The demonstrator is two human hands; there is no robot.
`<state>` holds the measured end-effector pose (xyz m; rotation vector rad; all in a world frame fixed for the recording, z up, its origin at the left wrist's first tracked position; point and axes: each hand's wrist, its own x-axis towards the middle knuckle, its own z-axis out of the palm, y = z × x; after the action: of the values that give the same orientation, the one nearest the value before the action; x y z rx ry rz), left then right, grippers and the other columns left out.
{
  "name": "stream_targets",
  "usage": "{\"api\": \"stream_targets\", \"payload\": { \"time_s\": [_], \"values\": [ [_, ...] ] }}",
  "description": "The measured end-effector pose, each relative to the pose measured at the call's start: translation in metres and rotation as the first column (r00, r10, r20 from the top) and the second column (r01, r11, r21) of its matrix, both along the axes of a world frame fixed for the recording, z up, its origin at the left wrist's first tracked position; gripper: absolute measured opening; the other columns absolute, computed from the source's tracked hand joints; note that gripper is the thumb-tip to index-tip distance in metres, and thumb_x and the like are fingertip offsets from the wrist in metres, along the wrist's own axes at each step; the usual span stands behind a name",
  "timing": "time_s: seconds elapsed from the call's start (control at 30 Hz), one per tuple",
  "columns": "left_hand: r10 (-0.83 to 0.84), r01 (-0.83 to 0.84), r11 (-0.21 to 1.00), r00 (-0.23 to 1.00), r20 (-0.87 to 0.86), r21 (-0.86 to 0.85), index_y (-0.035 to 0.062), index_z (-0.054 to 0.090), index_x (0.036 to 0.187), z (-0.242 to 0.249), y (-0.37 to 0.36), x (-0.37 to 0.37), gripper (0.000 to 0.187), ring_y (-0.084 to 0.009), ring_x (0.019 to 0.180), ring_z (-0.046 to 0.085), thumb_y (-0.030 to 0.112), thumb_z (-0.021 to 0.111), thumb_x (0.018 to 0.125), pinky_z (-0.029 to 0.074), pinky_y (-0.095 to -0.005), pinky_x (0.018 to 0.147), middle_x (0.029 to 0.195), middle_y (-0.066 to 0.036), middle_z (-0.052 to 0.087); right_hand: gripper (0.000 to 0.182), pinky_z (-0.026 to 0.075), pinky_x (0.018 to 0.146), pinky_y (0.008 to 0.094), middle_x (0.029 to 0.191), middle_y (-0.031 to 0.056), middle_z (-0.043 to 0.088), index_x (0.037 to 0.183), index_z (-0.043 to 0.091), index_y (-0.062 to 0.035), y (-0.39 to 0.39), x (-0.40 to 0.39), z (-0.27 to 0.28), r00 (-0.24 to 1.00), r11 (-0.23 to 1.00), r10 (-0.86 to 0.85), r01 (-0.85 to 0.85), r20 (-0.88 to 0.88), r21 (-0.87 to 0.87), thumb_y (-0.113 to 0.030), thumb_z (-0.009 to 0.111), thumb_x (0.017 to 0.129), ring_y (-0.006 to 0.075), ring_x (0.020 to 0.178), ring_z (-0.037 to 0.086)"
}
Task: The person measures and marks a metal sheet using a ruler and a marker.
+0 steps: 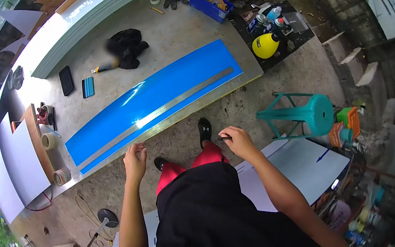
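A long blue sheet (152, 99) with a curved far edge lies along the near side of the table. A steel ruler (164, 109) rests lengthwise on it, close to its near edge. My left hand (136, 161) hangs just off the table edge by the sheet's left part, fingers loosely curled and apart, holding nothing. To the right of my body, my right hand (239, 141) is closed around a thin black pen-like object (224, 138); its exact kind is too small to make out. Neither hand touches the sheet or ruler.
On the table (88, 53) are a phone (66, 80), a blue squeegee card (88, 87), a black cloth (127, 46), tape rolls (48, 141) and a blue bin (210, 5). A green stool (317, 115) and a yellow spray bottle (265, 46) stand right. Behind me lies a white panel (306, 160).
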<state>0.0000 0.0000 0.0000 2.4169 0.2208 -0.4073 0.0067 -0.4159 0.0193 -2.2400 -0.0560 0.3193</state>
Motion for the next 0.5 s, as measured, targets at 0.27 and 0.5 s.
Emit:
{"api": "stream_targets", "payload": {
  "time_s": [0.27, 0.5],
  "values": [
    [0.176, -0.177, 0.981, 0.984, -0.022, -0.079, 0.0012, 0.07, 0.12, -0.047, -0.073, 0.055, 0.022, -0.0253, 0.105, 0.074, 0.012, 0.072, 0.101, 0.056, -0.0382, 0.093, 0.112, -0.014, 0.077, 0.013, 0.057, 0.077, 0.0441, 0.096, 0.0153, 0.074, 0.104, 0.075, -0.0038, -0.115, 0.113, -0.037, 0.98, 0.99, -0.138, 0.14, -0.145, 0.001, -0.006, 0.072, 0.091, 0.0358, 0.089, 0.074],
    [0.188, -0.191, 0.979, 0.981, 0.051, 0.069, 0.0065, 0.07, 0.124, -0.077, -0.08, 0.073, 0.03, -0.0332, 0.107, 0.068, 0.011, 0.076, 0.095, 0.054, -0.045, 0.095, 0.114, -0.015, 0.07, 0.015, 0.057, 0.078, 0.0426, 0.097, 0.0162, 0.074, 0.106, 0.074, -0.0027, -0.113, 0.146, -0.081, 0.994, 0.995, -0.08, 0.083, -0.074, 0.046, -0.003, 0.073, 0.091, 0.0354, 0.092, 0.074]
  ]
}}
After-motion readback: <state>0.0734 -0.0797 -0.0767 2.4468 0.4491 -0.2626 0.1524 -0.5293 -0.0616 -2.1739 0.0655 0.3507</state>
